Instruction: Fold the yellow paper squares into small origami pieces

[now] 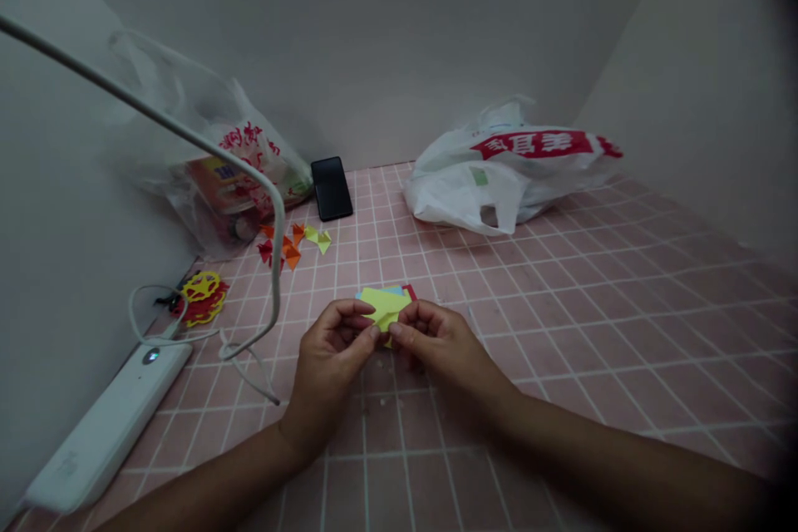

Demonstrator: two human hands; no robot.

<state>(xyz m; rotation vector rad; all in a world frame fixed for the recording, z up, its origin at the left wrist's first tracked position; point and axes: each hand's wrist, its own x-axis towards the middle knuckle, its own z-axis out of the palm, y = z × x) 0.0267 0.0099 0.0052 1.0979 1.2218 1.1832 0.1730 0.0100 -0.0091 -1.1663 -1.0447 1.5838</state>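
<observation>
A small yellow sheet of paper [383, 305] is held between both hands near the middle of the view, its lower right part creased or folded. My left hand [337, 349] pinches its lower left edge between thumb and fingers. On the other side, my right hand [440, 337] grips the paper's right part with thumb and forefinger. Behind and below it lie other coloured sheets; a blue paper edge [394, 290] and a red paper corner [410, 292] show past the yellow one. The hands partly cover this stack.
Several small folded paper pieces [292, 249] lie at the back left, beside a black phone [332, 188]. Plastic bags [461, 191] stand at the back. Yellow and red cut-outs [200, 298] and a white power strip [112, 424] sit left. A pale cable [278, 266] crosses the view.
</observation>
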